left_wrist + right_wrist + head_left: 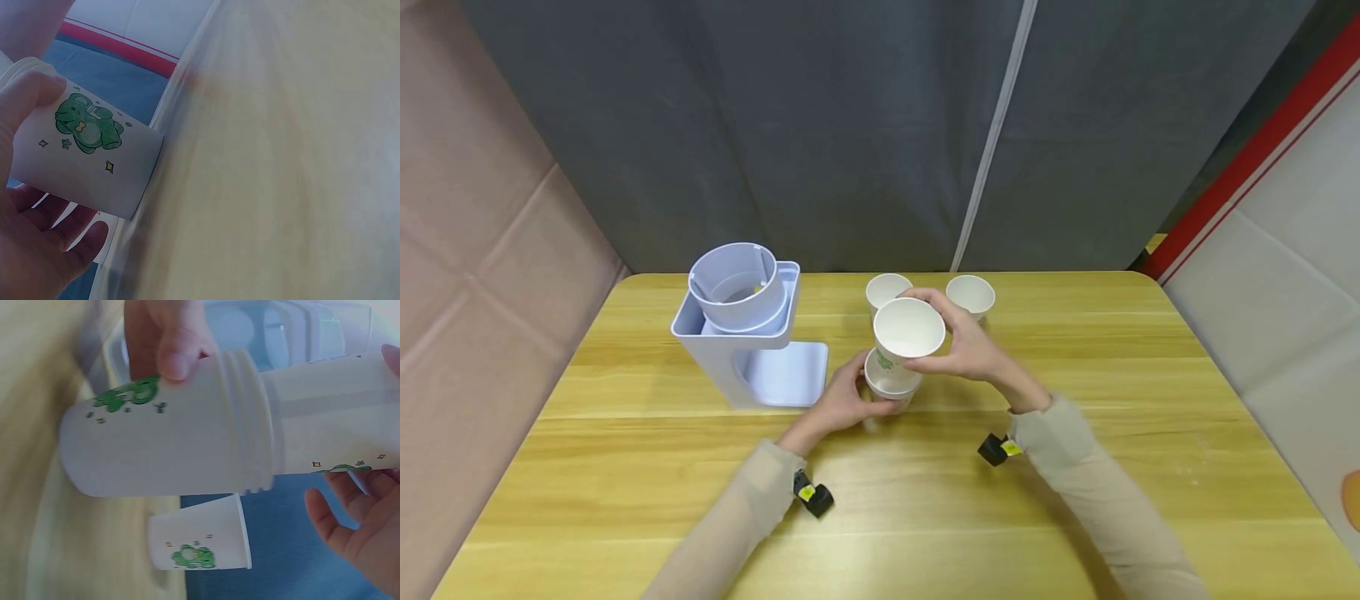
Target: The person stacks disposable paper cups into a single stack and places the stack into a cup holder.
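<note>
My left hand (842, 400) grips a stack of nested white paper cups (892, 385) standing on the table. In the left wrist view, my thumb lies near the rims of the stack (94, 150), above a printed green bear. My right hand (967, 346) holds another paper cup (910, 329) upright by its sides, directly over the stack. Seen from the right wrist, the base of this cup (331, 419) is hidden inside the stack's mouth, where several rims (244, 422) show. Behind my hands stand two separate paper cups, one at the left (885, 288) and one at the right (972, 293).
A pale lavender stand (722, 375) with a round, open-topped holder (737, 287) and a flat base plate (790, 375) is to the left of my hands. The wooden table (917, 517) ends at a dark grey curtain (850, 150) at the back.
</note>
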A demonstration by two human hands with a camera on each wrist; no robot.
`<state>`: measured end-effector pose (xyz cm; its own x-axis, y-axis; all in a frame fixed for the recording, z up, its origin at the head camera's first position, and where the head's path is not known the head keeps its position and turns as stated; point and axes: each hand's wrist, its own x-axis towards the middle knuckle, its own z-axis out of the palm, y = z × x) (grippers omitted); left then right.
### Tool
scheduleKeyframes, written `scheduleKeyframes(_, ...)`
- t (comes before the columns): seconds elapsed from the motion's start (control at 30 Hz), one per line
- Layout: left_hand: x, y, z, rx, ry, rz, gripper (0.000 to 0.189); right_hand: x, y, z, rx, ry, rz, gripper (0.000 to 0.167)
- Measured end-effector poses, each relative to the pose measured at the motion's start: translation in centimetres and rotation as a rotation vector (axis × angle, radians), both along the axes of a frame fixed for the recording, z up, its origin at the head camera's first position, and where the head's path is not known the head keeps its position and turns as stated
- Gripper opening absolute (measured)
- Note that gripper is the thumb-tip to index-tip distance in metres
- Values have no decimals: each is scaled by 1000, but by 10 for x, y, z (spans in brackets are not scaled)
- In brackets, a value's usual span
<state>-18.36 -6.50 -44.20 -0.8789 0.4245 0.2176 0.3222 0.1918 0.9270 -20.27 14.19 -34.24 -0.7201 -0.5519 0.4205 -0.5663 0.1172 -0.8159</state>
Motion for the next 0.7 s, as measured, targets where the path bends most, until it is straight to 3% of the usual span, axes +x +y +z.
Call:
scheduleKeyframes(0.2, 3, 1, 5, 8, -8, 6, 67, -1, -3, -15, 25, -14, -5, 72)
scheduleKeyframes(0.3, 9, 1, 18, 4, -10, 2, 65, -1, -4, -21, 40, -13, 5, 73)
scheduleKeyframes(0.47, 7, 0, 14, 2, 18, -5, 67, -1, -6, -29, 79, 4, 7, 74)
scheduleKeyframes(0.53, 3, 0, 5, 4, 25, -2, 70, -1, -6, -33, 90, 7, 4, 75)
scheduleKeyframes(0.67, 3, 1, 6, 6, 5, 6, 74, 0, -8, -37, 123, 12, -5, 76)
scheduleKeyframes(0.7, 1, 1, 1, 11, 3, 4, 74, 1, -8, -36, 130, 14, -7, 76)
